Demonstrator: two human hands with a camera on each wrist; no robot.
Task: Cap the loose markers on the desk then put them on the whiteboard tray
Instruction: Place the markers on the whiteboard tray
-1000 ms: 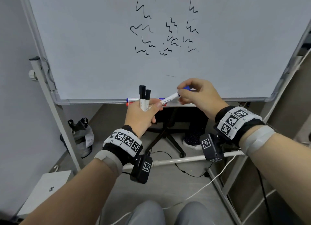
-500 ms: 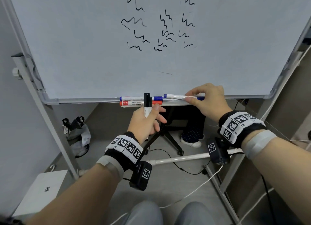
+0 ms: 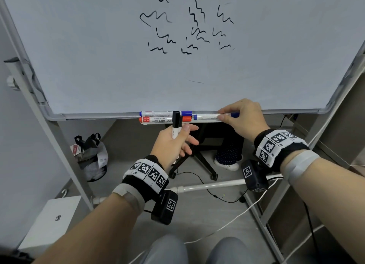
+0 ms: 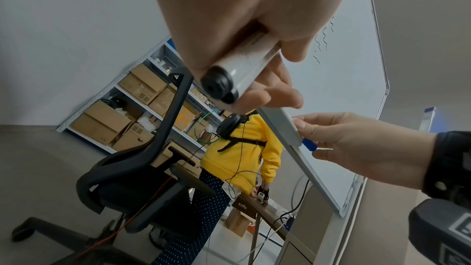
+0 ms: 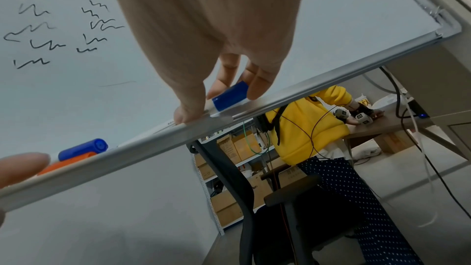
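Note:
My right hand [image 3: 235, 115] pinches a capped blue marker [image 3: 207, 117] that lies along the whiteboard tray [image 3: 98, 116]. In the right wrist view its blue cap [image 5: 230, 96] shows between my fingertips [image 5: 257, 90] on the tray [image 5: 331, 86]. My left hand [image 3: 173, 143] grips two black-capped markers [image 3: 176, 123] upright, just below the tray. The left wrist view shows their butt ends [image 4: 220, 86] in my fist. A capped blue marker [image 3: 164, 113] and a capped red marker [image 3: 164, 119] lie side by side on the tray's middle.
The whiteboard [image 3: 98, 56] carries black scribbles [image 3: 185, 26] and stands on a grey frame [image 3: 65, 155]. Below are a black office chair [image 4: 142, 168], a bag [image 3: 89, 157], cables [image 3: 227, 214] and a white box [image 3: 51, 222]. Behind the board stands a person in a yellow top [image 4: 242, 154].
My right hand carried the blue marker from in front of my left hand up to the tray and laid it to the right of the other two. My left hand kept its two markers.

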